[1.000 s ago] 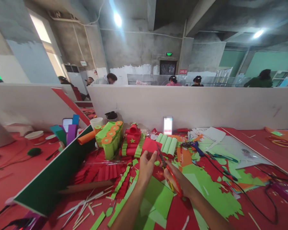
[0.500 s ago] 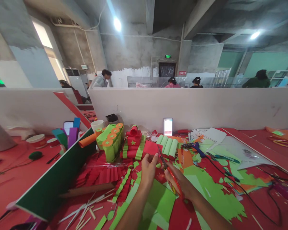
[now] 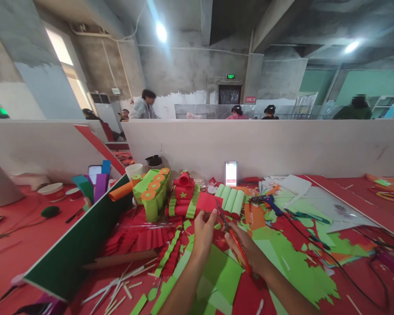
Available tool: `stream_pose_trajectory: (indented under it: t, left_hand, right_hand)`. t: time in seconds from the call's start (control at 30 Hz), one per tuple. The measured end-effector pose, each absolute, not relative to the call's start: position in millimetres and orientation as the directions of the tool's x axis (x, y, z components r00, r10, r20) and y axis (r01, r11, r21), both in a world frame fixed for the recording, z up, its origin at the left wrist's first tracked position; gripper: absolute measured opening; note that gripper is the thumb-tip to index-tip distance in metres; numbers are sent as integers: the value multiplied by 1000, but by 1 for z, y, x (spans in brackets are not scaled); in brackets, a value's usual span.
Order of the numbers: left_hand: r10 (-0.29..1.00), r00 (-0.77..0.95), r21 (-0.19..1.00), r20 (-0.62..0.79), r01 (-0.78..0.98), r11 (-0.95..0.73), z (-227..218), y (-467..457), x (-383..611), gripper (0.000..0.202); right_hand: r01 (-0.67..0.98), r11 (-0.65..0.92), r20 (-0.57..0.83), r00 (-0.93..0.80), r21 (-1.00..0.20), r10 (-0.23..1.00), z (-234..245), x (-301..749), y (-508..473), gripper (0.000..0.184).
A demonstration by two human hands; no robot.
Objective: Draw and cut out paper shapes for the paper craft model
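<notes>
Scissors [image 3: 231, 238] with red handles gripped in right hand [image 3: 249, 256], fingers curled through the loops, blades slightly apart and pointing up and away toward left hand [image 3: 203, 232]. Small red paper piece [image 3: 207, 213] pinched between left thumb and fingertips [image 3: 213, 213], held above the littered red table [image 3: 16, 253], scissor tips just beside it on the right. Green paper sheet [image 3: 223, 273] lying flat under both wrists. Red and green paper-roll model [image 3: 184, 194] standing just beyond the hands, light green rolls [image 3: 230, 200] beside it, phone [image 3: 230, 173] propped against the white partition [image 3: 282, 146].
</notes>
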State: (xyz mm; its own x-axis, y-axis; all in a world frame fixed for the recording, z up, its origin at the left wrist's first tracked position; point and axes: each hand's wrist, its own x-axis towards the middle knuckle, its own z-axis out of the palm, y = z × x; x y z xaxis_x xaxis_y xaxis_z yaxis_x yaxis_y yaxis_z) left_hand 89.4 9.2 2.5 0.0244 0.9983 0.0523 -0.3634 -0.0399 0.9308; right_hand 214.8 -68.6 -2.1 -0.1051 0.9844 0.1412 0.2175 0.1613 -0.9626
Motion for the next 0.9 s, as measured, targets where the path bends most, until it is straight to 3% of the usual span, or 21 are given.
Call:
stream_pose_trajectory:
  t: [0.43,0.9]
  left_hand:
    - [999,38,902,28,-432,-9,2,9,90,42]
    - [995,69,880,-78,-465,101,7,4,89,41]
  right_hand:
    - [240,190,173,-89,-952,981,0,213,-68,33]
    - [-49,97,101,-86,-994,991,-18,210,-62,45]
